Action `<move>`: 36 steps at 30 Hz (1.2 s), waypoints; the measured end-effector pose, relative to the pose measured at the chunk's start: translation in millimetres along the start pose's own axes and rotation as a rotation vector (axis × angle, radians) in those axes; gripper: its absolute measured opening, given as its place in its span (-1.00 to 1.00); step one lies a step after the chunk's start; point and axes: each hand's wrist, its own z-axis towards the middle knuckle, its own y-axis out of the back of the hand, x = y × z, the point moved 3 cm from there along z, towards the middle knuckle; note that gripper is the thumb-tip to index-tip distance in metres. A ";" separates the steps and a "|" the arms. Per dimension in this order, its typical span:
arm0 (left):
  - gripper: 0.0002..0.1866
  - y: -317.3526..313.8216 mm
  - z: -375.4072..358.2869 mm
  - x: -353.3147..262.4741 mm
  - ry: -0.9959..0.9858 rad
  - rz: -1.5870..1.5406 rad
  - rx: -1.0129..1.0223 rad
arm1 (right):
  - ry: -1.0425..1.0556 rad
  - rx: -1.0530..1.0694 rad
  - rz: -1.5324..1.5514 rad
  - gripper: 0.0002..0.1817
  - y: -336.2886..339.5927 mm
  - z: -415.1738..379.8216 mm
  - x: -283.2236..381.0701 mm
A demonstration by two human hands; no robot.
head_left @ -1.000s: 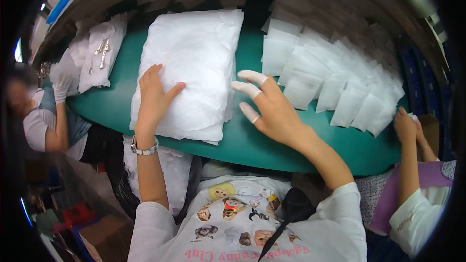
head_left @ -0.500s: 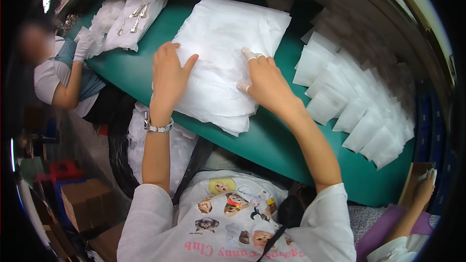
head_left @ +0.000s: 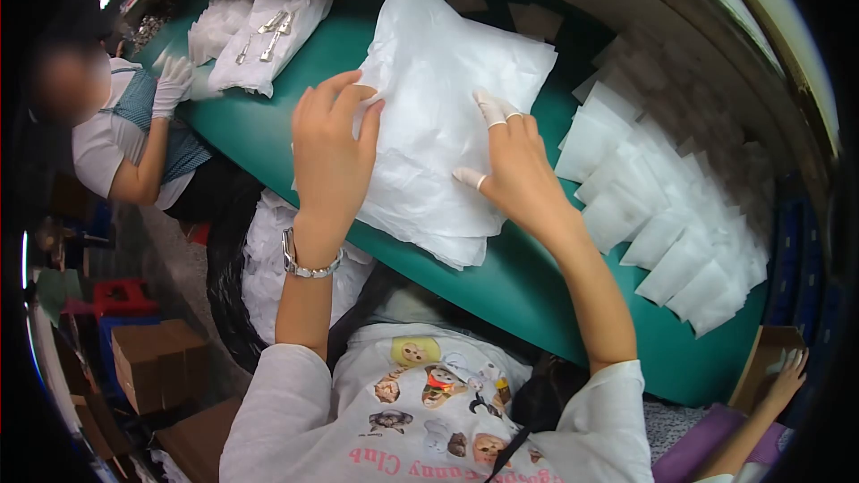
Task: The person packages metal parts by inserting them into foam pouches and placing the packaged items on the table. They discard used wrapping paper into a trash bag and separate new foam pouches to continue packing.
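Note:
A stack of thin white paper sheets (head_left: 429,134), wrinkled and slightly fanned at the near edge, lies before me on the green table (head_left: 429,273). Over its left side is my left hand (head_left: 335,148), fingers apart and thumb held out, with a metal watch on the wrist. My right hand (head_left: 523,161) is at the right side of the stack, its fingers spread and the fingertips at the top sheet. White finger cots cover its thumb and some fingers.
Several small white packets (head_left: 662,224) lie in overlapping rows at right. Metal pieces (head_left: 270,36) rest on white sheets at back left, near a person (head_left: 134,143) in white gloves. Another person's hand (head_left: 787,376) is by a cardboard box at lower right. A black bag (head_left: 228,277) holds white material.
My left hand has lifted a little and its fingers have changed pose. My right hand remains at the stack. The whole view has shifted slightly, and the stack's far edge is more peaked.

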 end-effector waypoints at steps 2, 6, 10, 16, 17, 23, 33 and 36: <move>-0.84 0.5 1.0 -17.2 0.080 -0.281 0.030 | 0.056 -0.076 0.048 -0.06 3.5 1.1 3.0; -0.85 2.3 -3.1 -59.4 -0.049 -0.603 0.213 | 0.148 -0.030 0.078 -0.26 6.7 3.3 0.5; -0.76 9.6 -9.3 -69.0 -0.094 -0.658 0.247 | 0.141 0.010 0.356 -0.58 25.6 7.2 -5.8; -0.16 26.6 -7.5 -58.1 -0.087 -0.516 0.028 | 0.170 0.095 0.326 -0.70 74.5 1.5 -5.2; -0.04 30.4 -7.3 -55.1 -0.095 -0.475 0.030 | 0.200 0.157 0.334 -0.70 80.2 -0.5 -4.2; -0.14 5.3 -39.6 -58.3 -0.129 -0.837 0.492 | 0.115 -0.094 0.562 -0.69 71.4 -5.4 12.2; -0.08 -2.5 -54.9 -65.5 0.396 -1.245 0.222 | -0.231 0.058 1.315 -0.48 30.4 -23.5 40.1; -0.19 -3.7 -63.8 -48.0 0.378 -1.207 0.200 | 0.061 -0.044 0.650 -0.46 50.8 -21.5 51.6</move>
